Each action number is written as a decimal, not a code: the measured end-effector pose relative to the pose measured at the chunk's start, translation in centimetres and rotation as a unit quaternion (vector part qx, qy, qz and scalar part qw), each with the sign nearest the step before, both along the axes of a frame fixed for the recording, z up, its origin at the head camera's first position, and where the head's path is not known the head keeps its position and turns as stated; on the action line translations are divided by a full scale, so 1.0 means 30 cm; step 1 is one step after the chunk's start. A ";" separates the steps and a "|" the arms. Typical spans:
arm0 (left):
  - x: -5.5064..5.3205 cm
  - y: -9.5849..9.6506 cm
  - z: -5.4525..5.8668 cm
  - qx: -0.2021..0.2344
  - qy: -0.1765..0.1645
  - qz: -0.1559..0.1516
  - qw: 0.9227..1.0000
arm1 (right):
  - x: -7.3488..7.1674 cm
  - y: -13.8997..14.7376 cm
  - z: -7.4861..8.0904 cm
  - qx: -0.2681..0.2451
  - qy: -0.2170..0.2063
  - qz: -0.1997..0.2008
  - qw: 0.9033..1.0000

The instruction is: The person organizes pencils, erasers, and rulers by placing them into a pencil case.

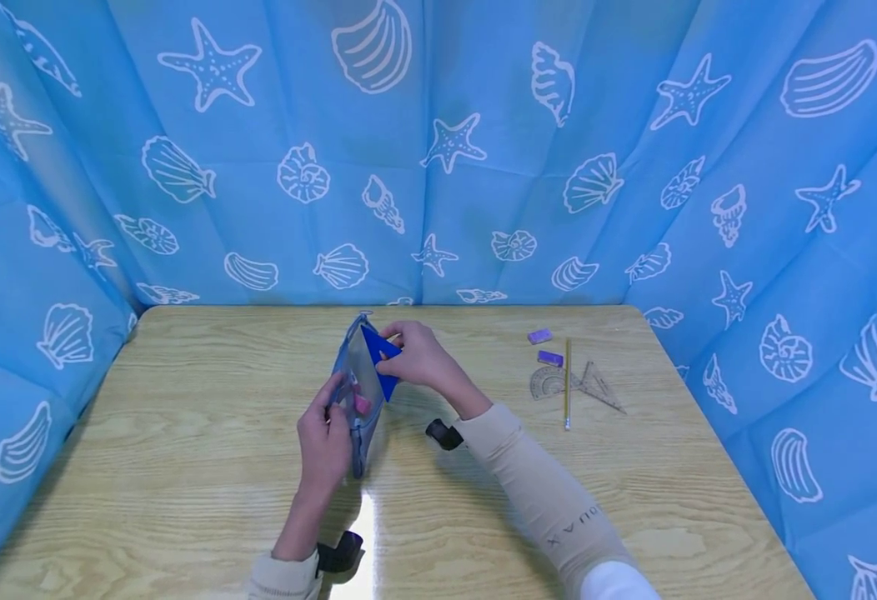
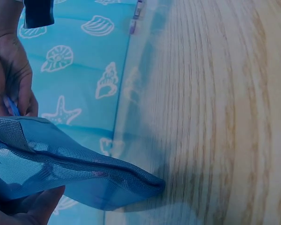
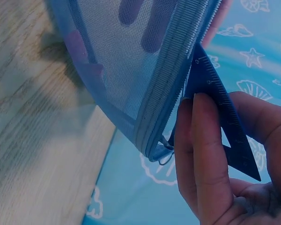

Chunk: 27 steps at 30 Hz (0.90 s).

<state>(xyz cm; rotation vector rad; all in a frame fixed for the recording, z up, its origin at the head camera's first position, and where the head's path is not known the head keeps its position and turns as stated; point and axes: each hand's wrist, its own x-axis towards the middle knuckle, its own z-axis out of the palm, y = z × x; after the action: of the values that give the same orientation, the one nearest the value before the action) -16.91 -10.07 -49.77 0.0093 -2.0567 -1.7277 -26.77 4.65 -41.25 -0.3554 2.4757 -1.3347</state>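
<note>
A blue-grey mesh zipper pouch point(image 1: 366, 433) is held upright above the table by my left hand point(image 1: 324, 433), which grips its left side. Its zipped mouth gapes open, and a pink object point(image 1: 362, 405) shows inside. My right hand point(image 1: 419, 358) pinches a blue set square point(image 3: 214, 93) at the pouch's mouth; one corner of it reaches past the zipper edge. In the right wrist view the set square's scale marks and triangular cutout are visible. The left wrist view shows the mesh pouch point(image 2: 75, 164) from its side, with left fingers point(image 2: 44, 204) beneath it.
Toward the table's right lie two purple erasers point(image 1: 539, 336), a pencil point(image 1: 568, 392), a clear protractor point(image 1: 547, 383) and a clear set square point(image 1: 598, 390). Blue shell-print curtains point(image 1: 423, 208) stand along the back and sides of the wooden table point(image 1: 183, 433).
</note>
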 end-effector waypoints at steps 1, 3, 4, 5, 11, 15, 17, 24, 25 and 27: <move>0.001 0.000 0.001 0.002 -0.002 -0.004 1.000 | -0.002 -0.004 0.001 0.002 -0.001 -0.001 1.000; 0.000 0.000 0.000 0.005 -0.003 -0.004 1.000 | -0.005 -0.012 0.002 0.004 -0.002 -0.001 1.000; -0.001 -0.001 -0.002 0.004 -0.002 -0.003 1.000 | -0.006 -0.017 0.003 0.004 -0.002 -0.001 1.000; -0.001 -0.001 -0.002 0.003 0.000 -0.002 1.000 | -0.007 -0.021 0.003 0.005 -0.001 -0.002 1.000; -0.004 -0.001 -0.008 0.001 0.014 0.004 1.000 | -0.008 -0.051 -0.001 0.032 0.026 -0.003 0.999; -0.004 -0.001 -0.010 0.011 0.012 -0.003 1.000 | -0.006 -0.070 -0.008 0.039 0.036 0.002 0.999; -0.004 -0.001 -0.010 0.012 0.011 -0.004 1.000 | -0.005 -0.077 -0.013 0.037 0.029 0.004 0.999; -0.002 -0.007 -0.015 0.034 0.007 -0.010 0.999 | 0.014 -0.067 -0.015 0.041 0.016 0.066 0.997; -0.001 -0.008 -0.017 0.041 0.004 -0.013 0.999 | 0.019 -0.060 -0.011 0.043 0.022 0.078 0.996; 0.001 -0.010 -0.017 0.049 -0.007 -0.016 0.999 | 0.030 -0.042 -0.001 0.046 0.043 0.098 0.993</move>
<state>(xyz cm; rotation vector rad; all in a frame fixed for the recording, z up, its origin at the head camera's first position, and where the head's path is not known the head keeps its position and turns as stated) -16.89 -10.36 -50.27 0.0193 -1.9904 -1.8508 -25.85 3.39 -41.29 -0.6288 2.4865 -1.1449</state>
